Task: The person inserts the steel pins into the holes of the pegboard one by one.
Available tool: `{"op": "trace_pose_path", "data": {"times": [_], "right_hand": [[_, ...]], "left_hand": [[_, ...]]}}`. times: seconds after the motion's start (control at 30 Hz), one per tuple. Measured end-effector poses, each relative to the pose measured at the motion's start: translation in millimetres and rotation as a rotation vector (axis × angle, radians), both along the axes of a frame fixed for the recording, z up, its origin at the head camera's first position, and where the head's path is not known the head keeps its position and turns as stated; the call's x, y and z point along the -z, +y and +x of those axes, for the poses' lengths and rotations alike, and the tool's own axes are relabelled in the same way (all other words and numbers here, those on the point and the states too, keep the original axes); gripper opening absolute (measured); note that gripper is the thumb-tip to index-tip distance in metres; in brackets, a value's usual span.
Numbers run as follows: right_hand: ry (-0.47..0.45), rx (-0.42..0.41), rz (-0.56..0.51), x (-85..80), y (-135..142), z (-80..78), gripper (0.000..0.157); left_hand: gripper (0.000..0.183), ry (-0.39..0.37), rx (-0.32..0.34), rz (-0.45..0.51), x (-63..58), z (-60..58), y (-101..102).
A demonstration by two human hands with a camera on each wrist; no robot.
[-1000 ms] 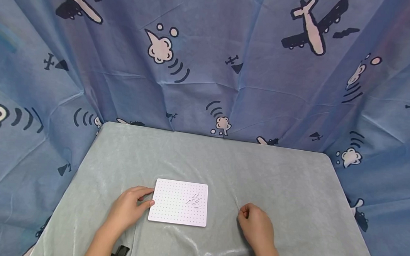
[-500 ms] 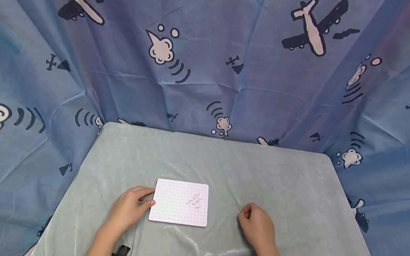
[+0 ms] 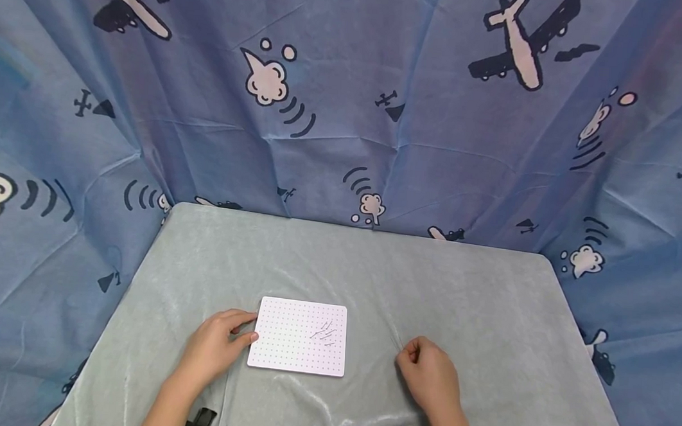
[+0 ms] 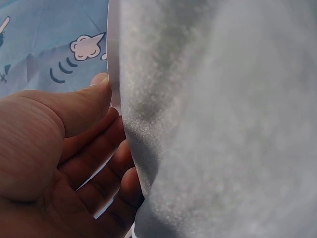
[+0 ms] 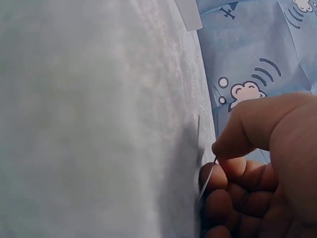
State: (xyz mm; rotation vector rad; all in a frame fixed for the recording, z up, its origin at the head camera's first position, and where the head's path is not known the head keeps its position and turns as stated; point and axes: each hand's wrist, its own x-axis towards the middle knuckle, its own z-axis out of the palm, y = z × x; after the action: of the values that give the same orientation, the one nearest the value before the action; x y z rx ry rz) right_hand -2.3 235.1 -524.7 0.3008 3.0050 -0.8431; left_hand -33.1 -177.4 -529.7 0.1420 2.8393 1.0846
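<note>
A white board dotted with rows of small holes (image 3: 288, 339) lies flat on the grey cloth. Several short, thin dark pieces (image 3: 323, 333) are scattered over its right half. At the board's left edge my left hand (image 3: 212, 348) rests, with thumb and forefinger touching it; the left wrist view shows the thumb (image 4: 86, 106) at the board's edge and the other fingers down by the cloth. To the right of the board, my right hand (image 3: 429, 375) pinches a thin, silvery needle-like pin (image 5: 208, 178) between thumb and forefinger, close over the cloth.
The grey cloth (image 3: 486, 311) covers the table and has a few creases, some running near the right hand. Blue curtains (image 3: 335, 110) with airplane and cloud prints hang behind and at both sides. Black wrist mounts (image 3: 199, 422) show by the forearms.
My right hand has shifted very slightly to the right, still pinching. The left hand and the board stay where they were.
</note>
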Motion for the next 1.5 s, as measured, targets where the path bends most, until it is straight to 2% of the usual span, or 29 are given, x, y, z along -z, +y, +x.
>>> {"op": "trace_pose_path", "data": {"times": [0.23,0.4,0.77,0.83,1.07,1.3,1.5], "right_hand": [[-0.001,0.0,-0.044,-3.5,4,-1.0,0.002],[0.073,-0.016,-0.082,-12.4,6,-1.4,0.017],[0.158,0.003,-0.3,-38.8,-9,-6.9,0.005],[0.189,-0.006,-0.316,-38.8,-16,-8.9,0.004],[0.312,-0.103,-0.4,-33.0,-43,-14.0,0.017],[0.312,-0.188,-0.417,-20.0,-62,-20.5,0.017],[0.297,-0.283,-0.423,-15.2,-74,-24.2,0.022]], "left_hand": [[0.041,0.004,0.003,0.005,-1.2,-0.2,0],[0.041,0.005,0.006,0.01,-1.2,-0.4,0],[0.041,-0.009,0.007,-0.002,-2.3,1.0,-1],[0.041,-0.008,0.008,0.0,-2.1,1.0,-1],[0.041,-0.003,0.007,0.002,-0.7,0.2,0],[0.041,0.001,0.01,0.009,0.1,-0.5,-1],[0.041,-0.008,0.004,0.015,0.3,-0.9,-2]]}}
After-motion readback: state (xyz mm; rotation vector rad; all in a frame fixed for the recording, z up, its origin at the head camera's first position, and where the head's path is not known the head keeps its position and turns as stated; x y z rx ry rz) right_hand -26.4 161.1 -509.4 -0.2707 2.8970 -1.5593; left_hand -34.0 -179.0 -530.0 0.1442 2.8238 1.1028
